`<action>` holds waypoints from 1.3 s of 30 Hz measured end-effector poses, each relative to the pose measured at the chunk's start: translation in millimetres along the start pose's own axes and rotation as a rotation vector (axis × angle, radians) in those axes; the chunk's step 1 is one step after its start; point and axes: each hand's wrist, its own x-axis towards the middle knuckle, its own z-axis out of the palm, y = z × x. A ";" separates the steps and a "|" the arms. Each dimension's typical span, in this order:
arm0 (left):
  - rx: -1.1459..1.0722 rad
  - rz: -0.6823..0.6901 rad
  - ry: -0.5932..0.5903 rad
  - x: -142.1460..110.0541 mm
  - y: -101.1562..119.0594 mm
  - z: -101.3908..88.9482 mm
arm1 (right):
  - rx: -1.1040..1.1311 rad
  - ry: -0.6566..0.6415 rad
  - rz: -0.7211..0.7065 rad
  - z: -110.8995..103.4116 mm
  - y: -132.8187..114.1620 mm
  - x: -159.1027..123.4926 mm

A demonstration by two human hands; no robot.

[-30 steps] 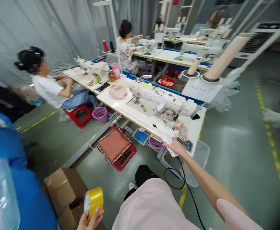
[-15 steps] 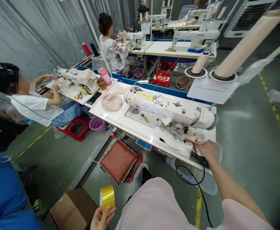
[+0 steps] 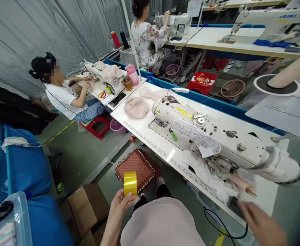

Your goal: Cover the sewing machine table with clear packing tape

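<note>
My left hand (image 3: pixel 122 201) grips a roll of yellow packing tape (image 3: pixel 130 183), held upright by its lower rim in front of the cushioned stool (image 3: pixel 135 165). At the table's right front corner, my right hand (image 3: pixel 261 220) is smeared by motion, so its fingers do not show clearly. Just above it lies a peach tube-like spool (image 3: pixel 243 186), apart from the hand as far as I can see. White cloth (image 3: pixel 211 177) is bunched beside the spool, under the sewing machine (image 3: pixel 216 133). A handwritten paper (image 3: pixel 194 133) rests against the machine, and green thread snips (image 3: pixel 173 135) lie near its needle end.
Pale pink fabric (image 3: pixel 136 107) is heaped on the tabletop's left part. A co-worker (image 3: pixel 62 97) sits sewing at left; another person (image 3: pixel 150 41) works farther back. Cardboard boxes (image 3: pixel 89 206) and blue cloth (image 3: pixel 47 212) stand at lower left. A black cable (image 3: pixel 216 222) hangs at right.
My left hand has raised the tape roll and moved it right. My right hand has come away from the peach spool towards the lower right. The view has shifted closer to the table.
</note>
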 end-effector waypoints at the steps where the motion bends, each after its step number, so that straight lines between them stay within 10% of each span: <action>1: -0.007 0.002 -0.005 0.3 6.0 7.9 | 0.102 -0.117 -0.203 3.6 -17.3 -8.2; 4: -0.042 0.041 0.009 -2.3 16.3 32.1 | 0.146 -0.292 -0.709 25.2 -83.0 -1.5; 11: -0.124 0.139 0.124 -23.8 13.7 60.7 | 0.077 -0.194 -0.778 126.4 -191.6 143.9; 16: -0.187 0.120 0.256 -42.3 3.5 51.5 | 0.027 -0.238 -0.923 176.5 -208.7 192.8; 23: -0.193 0.130 0.305 -44.0 22.5 52.9 | -0.005 -0.268 -0.980 178.4 -200.7 193.5; 31: 0.110 0.105 0.013 19.9 86.1 77.9 | 0.130 -0.255 -0.914 173.0 -200.9 196.2; 39: 0.634 0.160 -0.451 157.2 137.0 106.7 | 0.201 -0.186 -0.814 180.0 -199.9 200.4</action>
